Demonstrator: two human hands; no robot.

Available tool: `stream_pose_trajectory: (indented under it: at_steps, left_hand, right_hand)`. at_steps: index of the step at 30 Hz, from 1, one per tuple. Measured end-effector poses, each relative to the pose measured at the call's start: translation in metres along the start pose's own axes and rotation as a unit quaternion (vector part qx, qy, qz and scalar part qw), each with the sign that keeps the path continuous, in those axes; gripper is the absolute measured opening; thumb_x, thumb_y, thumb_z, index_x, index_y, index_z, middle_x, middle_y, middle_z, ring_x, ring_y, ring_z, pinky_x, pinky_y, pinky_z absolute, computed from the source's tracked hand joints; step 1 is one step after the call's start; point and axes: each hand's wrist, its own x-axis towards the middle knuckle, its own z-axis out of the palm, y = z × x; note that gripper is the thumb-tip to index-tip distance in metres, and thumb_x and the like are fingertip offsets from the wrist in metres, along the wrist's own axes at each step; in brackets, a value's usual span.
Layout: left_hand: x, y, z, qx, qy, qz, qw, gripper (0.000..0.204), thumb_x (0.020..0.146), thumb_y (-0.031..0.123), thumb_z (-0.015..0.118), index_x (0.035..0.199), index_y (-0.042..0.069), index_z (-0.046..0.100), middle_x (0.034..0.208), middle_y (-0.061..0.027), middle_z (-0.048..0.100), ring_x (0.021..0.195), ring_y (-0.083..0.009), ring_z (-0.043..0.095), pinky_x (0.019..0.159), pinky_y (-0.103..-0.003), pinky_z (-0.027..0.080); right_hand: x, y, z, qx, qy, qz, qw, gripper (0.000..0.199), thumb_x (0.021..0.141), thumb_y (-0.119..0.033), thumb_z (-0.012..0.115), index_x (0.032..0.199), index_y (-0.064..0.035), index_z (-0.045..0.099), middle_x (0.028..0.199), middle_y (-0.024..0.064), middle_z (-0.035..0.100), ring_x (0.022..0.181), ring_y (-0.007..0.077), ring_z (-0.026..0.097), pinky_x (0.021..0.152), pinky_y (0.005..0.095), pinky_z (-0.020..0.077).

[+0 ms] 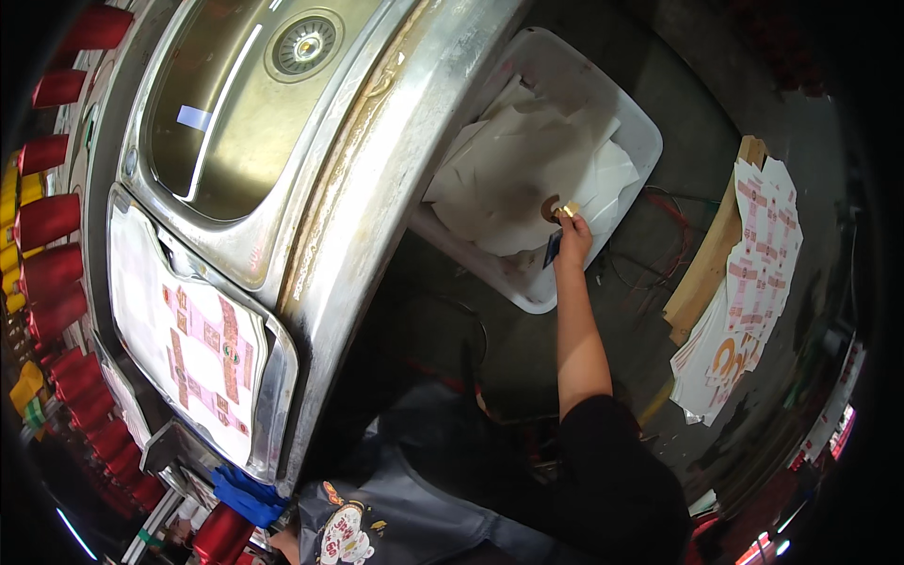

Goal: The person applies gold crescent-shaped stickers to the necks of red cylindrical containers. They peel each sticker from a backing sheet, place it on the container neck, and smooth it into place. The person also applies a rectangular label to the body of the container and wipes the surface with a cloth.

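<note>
My right arm reaches out over a white plastic tub on the floor. In a pinch, my right hand holds a small gold-coloured piece; what it is I cannot make out. A dark flat piece hangs beside the fingers, and a brown rounded piece shows just past them. Large pale paper sheets lie loosely heaped in the tub, below the hand. Only a sliver of my left hand shows at the lower edge, near a red cylinder; its fingers are hidden.
A steel counter with a sink basin runs along the left. Printed sheets lie in a tray set in it, with a blue cloth at its near end. More printed sheets rest by a wooden board at right.
</note>
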Motion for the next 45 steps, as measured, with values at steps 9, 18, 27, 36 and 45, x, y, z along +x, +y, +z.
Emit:
stream_pose_trajectory:
  at_steps: [9,18,27,36,45]
  left_hand:
    - [0.026,-0.01,0.016,-0.074,-0.037,-0.017,0.996,0.063,0.094,0.052,0.052,0.136,0.004,0.049,0.13,-0.0181,0.056,0.117,-0.0372,0.054,0.101,-0.054,0.042]
    - [0.066,-0.02,0.054,-0.256,-0.079,-0.077,0.961,0.065,0.094,0.053,0.051,0.138,0.005,0.048,0.132,-0.0181,0.055,0.119,-0.0377,0.054,0.103,-0.055,0.041]
    - [0.075,-0.048,0.077,-0.361,-0.061,-0.166,0.916,0.068,0.093,0.055,0.051,0.139,0.006,0.047,0.135,-0.0181,0.054,0.121,-0.0382,0.053,0.105,-0.056,0.04]
    - [0.074,-0.056,0.084,-0.392,-0.035,-0.199,0.897,0.07,0.093,0.057,0.051,0.141,0.007,0.046,0.137,-0.0181,0.053,0.123,-0.0387,0.052,0.106,-0.057,0.039]
    - [0.076,-0.069,0.084,-0.4,-0.02,-0.221,0.889,0.072,0.092,0.059,0.05,0.143,0.007,0.045,0.139,-0.0181,0.052,0.125,-0.0391,0.051,0.108,-0.058,0.038]
  right_hand:
    - [-0.098,-0.237,0.019,0.23,-0.428,0.139,0.863,0.034,0.098,-0.006,0.051,0.131,0.0002,0.057,0.074,0.0049,0.064,0.039,0.0115,0.044,0.045,0.0274,0.0352]
    - [-0.16,-0.343,0.069,0.201,-0.541,0.083,0.812,0.036,0.098,-0.004,0.048,0.132,0.004,0.054,0.081,0.0104,0.068,0.035,0.0104,0.045,0.04,0.0255,0.0317]
    - [-0.163,-0.474,0.199,0.044,-0.514,-0.136,0.846,0.025,0.094,-0.005,0.057,0.117,0.0036,0.058,0.071,0.0045,0.061,0.039,0.0091,0.045,0.042,0.024,0.0371]
    - [-0.115,-0.49,0.272,0.066,-0.495,-0.116,0.859,0.028,0.094,-0.006,0.057,0.121,-0.0017,0.057,0.057,0.0057,0.056,0.038,0.0123,0.046,0.038,0.0272,0.0362]
    - [-0.079,-0.485,0.286,-0.007,-0.529,-0.116,0.841,0.031,0.091,-0.005,0.058,0.122,0.0009,0.059,0.068,0.0054,0.061,0.042,0.013,0.049,0.041,0.0279,0.0376]
